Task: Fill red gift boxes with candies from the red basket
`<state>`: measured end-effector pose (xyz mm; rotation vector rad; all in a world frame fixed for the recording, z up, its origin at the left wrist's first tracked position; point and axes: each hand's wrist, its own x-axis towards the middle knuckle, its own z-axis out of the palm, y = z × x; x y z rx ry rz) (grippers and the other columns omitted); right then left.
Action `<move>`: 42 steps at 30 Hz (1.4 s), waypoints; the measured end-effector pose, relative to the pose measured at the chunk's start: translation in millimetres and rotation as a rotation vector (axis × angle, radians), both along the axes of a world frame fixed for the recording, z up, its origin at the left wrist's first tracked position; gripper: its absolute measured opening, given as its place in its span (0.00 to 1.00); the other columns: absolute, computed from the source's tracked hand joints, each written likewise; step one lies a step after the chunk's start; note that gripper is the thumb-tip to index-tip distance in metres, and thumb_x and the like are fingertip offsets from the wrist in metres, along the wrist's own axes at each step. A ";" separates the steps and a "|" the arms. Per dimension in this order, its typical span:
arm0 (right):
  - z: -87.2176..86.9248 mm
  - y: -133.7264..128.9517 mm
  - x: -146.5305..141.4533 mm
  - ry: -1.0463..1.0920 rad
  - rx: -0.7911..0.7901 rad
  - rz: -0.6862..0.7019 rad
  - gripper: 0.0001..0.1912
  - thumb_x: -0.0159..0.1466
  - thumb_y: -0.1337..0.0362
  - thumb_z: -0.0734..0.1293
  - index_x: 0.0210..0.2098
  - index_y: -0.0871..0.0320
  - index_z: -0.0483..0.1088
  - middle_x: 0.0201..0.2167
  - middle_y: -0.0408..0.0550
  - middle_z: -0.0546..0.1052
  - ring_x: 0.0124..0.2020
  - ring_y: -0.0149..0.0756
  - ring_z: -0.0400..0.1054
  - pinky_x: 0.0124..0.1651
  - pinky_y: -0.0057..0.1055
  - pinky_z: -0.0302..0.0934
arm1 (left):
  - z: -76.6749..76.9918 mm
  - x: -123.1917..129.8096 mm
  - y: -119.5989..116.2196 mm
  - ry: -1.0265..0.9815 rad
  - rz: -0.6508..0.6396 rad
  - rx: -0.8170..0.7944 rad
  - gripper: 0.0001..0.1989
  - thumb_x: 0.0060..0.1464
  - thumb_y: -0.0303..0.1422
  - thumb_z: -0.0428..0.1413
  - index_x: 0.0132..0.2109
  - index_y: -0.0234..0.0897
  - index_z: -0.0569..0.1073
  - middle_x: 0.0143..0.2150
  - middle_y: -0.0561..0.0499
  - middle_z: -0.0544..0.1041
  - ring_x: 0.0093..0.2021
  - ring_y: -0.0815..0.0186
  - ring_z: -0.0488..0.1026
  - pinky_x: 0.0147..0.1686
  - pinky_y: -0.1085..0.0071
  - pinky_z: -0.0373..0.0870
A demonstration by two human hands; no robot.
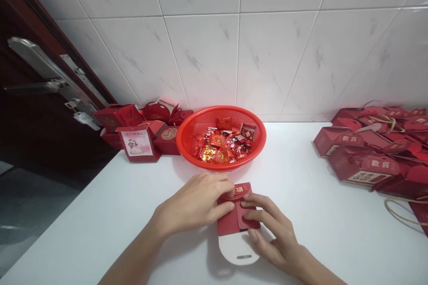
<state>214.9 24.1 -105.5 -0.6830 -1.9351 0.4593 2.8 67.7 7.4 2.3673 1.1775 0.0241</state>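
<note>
A small red paper candy box lies on the white table in front of me. Its near flap is folded out, white side up, with a slot near the rounded end. At the far end is a red flap with gold lettering. My left hand grips the box from the left, thumb on its top and fingers bent at the far flap. From the right, my right hand holds it, fingertips on the top panel and thumb by the near fold.
A red plastic basket of wrapped candies stands against the tiled wall. Left of it are several red boxes, one with a picture. More red boxes are piled at right, with twine handles. A dark door is at far left.
</note>
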 end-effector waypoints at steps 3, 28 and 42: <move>-5.2 -1.6 2.2 -0.004 0.005 -0.053 0.08 0.71 0.63 0.62 0.45 0.56 0.70 0.50 0.59 0.74 0.49 0.43 0.76 0.48 0.36 0.74 | -4.5 -1.7 0.1 -0.015 -0.014 -0.023 0.10 0.65 0.33 0.50 0.41 0.40 0.77 0.39 0.50 0.73 0.39 0.62 0.71 0.38 0.68 0.63; -13.9 13.7 3.2 0.017 -0.249 -0.282 0.08 0.70 0.62 0.64 0.49 0.53 0.68 0.54 0.54 0.74 0.56 0.42 0.71 0.55 0.38 0.69 | -13.7 1.5 7.6 0.002 0.107 -0.169 0.09 0.61 0.37 0.57 0.46 0.44 0.77 0.40 0.50 0.69 0.46 0.57 0.69 0.44 0.66 0.63; -14.8 14.4 10.4 -0.249 -0.037 -0.354 0.21 0.68 0.51 0.67 0.55 0.55 0.67 0.62 0.62 0.66 0.62 0.51 0.64 0.58 0.48 0.67 | -56.2 35.7 2.5 -0.212 0.292 0.016 0.11 0.62 0.43 0.54 0.46 0.43 0.74 0.43 0.50 0.74 0.44 0.57 0.73 0.44 0.63 0.68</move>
